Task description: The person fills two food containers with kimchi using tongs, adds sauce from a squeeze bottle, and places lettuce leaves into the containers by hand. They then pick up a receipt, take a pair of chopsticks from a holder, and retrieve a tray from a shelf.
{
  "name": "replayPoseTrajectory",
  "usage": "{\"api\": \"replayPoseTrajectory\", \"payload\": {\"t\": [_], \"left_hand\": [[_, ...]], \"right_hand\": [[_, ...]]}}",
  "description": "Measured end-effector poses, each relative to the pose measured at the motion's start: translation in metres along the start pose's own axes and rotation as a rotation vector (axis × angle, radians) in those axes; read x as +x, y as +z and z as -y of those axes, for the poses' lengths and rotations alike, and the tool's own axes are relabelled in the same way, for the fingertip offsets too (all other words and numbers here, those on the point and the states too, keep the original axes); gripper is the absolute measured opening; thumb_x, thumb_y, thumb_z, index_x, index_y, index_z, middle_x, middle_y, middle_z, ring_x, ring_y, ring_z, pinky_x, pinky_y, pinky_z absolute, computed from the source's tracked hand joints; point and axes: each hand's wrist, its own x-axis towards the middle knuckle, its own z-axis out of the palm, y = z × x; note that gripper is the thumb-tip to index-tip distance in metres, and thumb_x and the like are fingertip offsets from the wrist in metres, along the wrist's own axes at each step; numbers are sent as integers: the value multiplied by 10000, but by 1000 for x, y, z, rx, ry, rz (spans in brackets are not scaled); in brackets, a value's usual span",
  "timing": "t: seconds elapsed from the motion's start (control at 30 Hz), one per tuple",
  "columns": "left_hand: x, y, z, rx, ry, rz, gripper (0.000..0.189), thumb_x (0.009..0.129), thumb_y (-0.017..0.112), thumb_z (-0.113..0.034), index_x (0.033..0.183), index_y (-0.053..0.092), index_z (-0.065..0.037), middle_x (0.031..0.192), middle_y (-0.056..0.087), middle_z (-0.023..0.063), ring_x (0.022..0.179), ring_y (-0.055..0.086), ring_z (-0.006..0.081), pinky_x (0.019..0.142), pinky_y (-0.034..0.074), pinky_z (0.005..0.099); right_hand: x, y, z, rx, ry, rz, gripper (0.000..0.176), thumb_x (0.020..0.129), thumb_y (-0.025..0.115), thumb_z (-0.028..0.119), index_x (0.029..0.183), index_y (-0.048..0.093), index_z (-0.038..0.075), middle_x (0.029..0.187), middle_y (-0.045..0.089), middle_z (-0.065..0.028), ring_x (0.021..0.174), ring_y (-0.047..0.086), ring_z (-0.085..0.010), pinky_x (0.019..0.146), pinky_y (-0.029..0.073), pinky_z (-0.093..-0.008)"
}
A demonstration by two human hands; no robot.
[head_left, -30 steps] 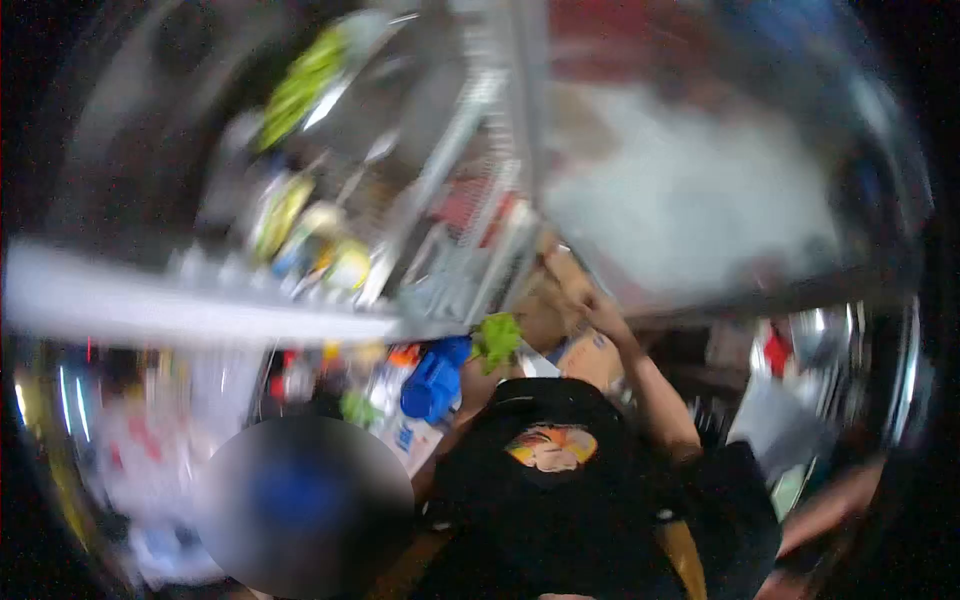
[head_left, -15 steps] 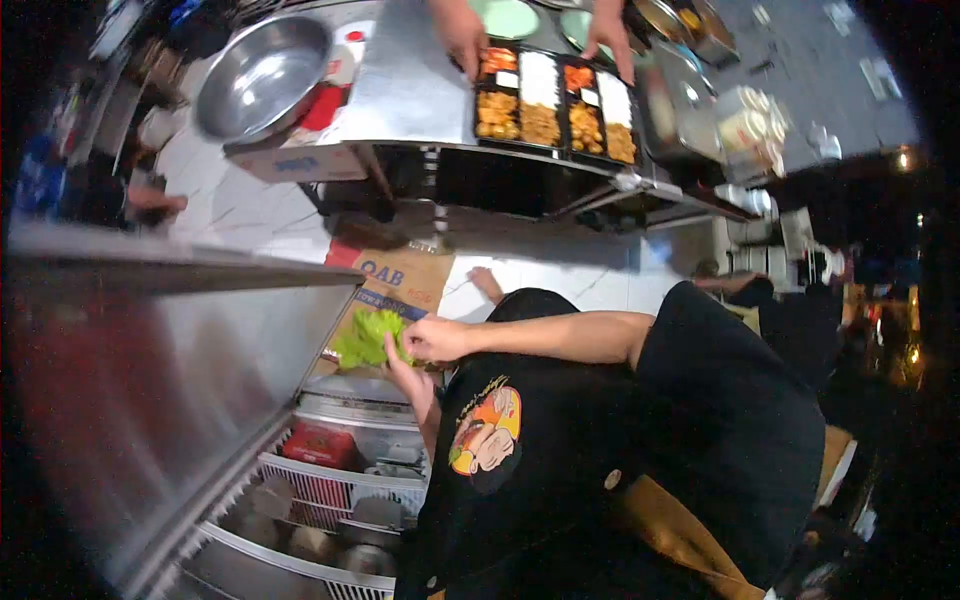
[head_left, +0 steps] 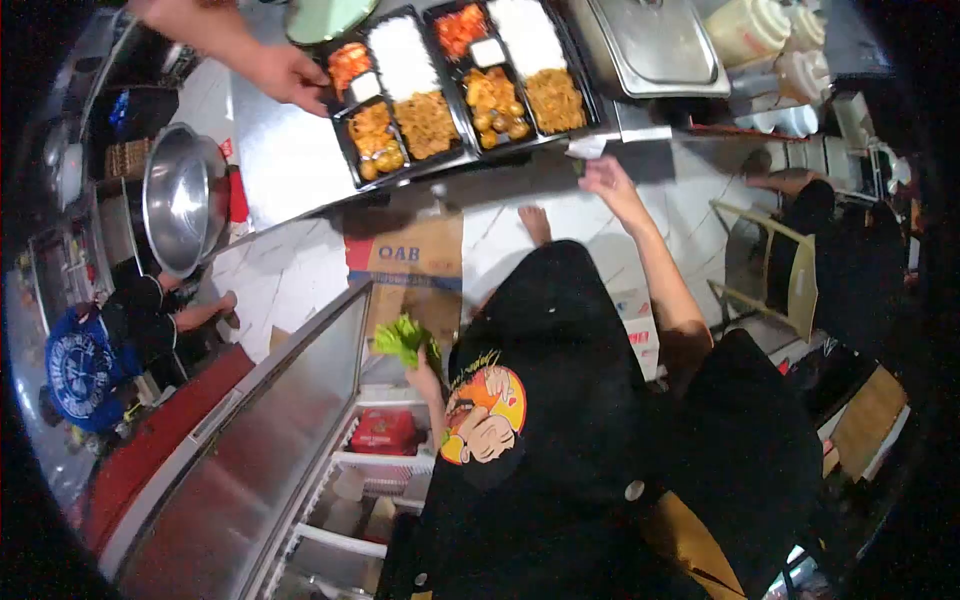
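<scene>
My left hand is closed around the stem end of a bunch of green lettuce, held low beside the open fridge drawers. Raised to the front edge of the steel table, my right hand has its fingers pinched together. At its fingertips show a small dark-green bit and something white, too small to tell apart. Just beyond it stand two black meal trays, a right tray and a left tray, with rice, orange-red food, browned meat and a small white square. A co-worker's hand touches the left tray.
Steel pans and squeeze bottles stand at the table's right. A large metal bowl is at the left. A cardboard sheet lies on the floor. The fridge door stands open. Other people are at both sides.
My right hand has left the lettuce and moved up and right to the table edge. My left hand keeps the lettuce. The view has moved nearer the trays; one co-worker's hand has gone from view.
</scene>
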Motion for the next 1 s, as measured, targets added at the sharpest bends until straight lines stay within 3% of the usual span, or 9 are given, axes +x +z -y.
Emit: {"api": "replayPoseTrajectory", "payload": {"t": [0.03, 0.1, 0.23, 0.3, 0.43, 0.47, 0.73, 0.87, 1.0], "left_hand": [[1, 3, 2, 74, -30, -2, 387, 873, 689, -176, 1144, 616, 91, 1045, 671, 111, 876, 598, 164, 800, 485, 320], [3, 10, -20, 166, 42, 56, 315, 871, 698, -183, 1042, 660, 80, 929, 686, 79, 790, 601, 151, 741, 489, 312], [-5, 45, -78, 151, 129, 133, 268, 880, 703, -200, 965, 683, 54, 849, 681, 40, 735, 586, 127, 702, 480, 299], [0, 51, -89, 215, 97, 159, 261, 886, 697, -198, 968, 685, 49, 856, 680, 38, 736, 583, 122, 703, 476, 293], [-12, 60, -89, 218, 13, 163, 234, 897, 683, -186, 962, 688, 40, 859, 673, 24, 721, 561, 107, 683, 454, 274], [-16, 60, -88, 232, -5, 160, 234, 897, 683, -186, 962, 688, 40, 859, 673, 24, 721, 561, 107, 683, 454, 274], [-30, 71, -73, 131, -97, 112, 241, 887, 705, -205, 833, 698, 29, 717, 639, -27, 605, 501, 72, 568, 397, 273], [-26, 60, -50, 295, -174, 153, 228, 877, 717, -200, 864, 699, 27, 724, 646, -9, 607, 508, 71, 572, 398, 253], [-37, 63, -51, 95, -105, 160, 226, 879, 715, -198, 897, 690, 25, 753, 646, -11, 606, 505, 71, 565, 391, 249]], "right_hand": [[1, 10, 20, 151, -9, -106, 381, 816, 755, 175, 1105, 567, 12, 1058, 661, -87, 914, 619, -140, 829, 501, -291], [0, 13, 45, 366, 39, 52, 369, 868, 703, 160, 1160, 550, -5, 1100, 655, -111, 1006, 611, -140, 898, 476, -274], [-4, 18, 49, 334, 229, 98, 219, 933, 638, 246, 898, 629, 30, 675, 571, 29, 592, 494, -44, 542, 400, -220], [-14, 25, 69, 411, 226, 107, 234, 935, 638, 262, 910, 625, 30, 617, 524, 55, 542, 452, -36, 500, 361, -213], [-17, 13, 79, 431, 192, 138, 197, 918, 649, 213, 969, 632, 24, 693, 546, 31, 583, 463, -42, 516, 371, -215], [-16, 9, 76, 382, 190, 141, 118, 892, 622, 88, 976, 626, 6, 746, 590, -17, 581, 461, -79, 540, 360, -236], [-15, 6, 68, 388, 255, 198, 213, 847, 682, 112, 1040, 640, 29, 777, 629, 7, 627, 519, -47, 557, 421, -205], [-16, 11, 77, 394, 254, 211, 152, 831, 583, 19, 976, 607, -21, 775, 603, -63, 643, 509, -108, 586, 412, -259], [-16, 13, 77, 390, 238, 214, 169, 824, 574, 21, 985, 601, -24, 775, 602, -70, 640, 508, -112, 585, 413, -262]]}}
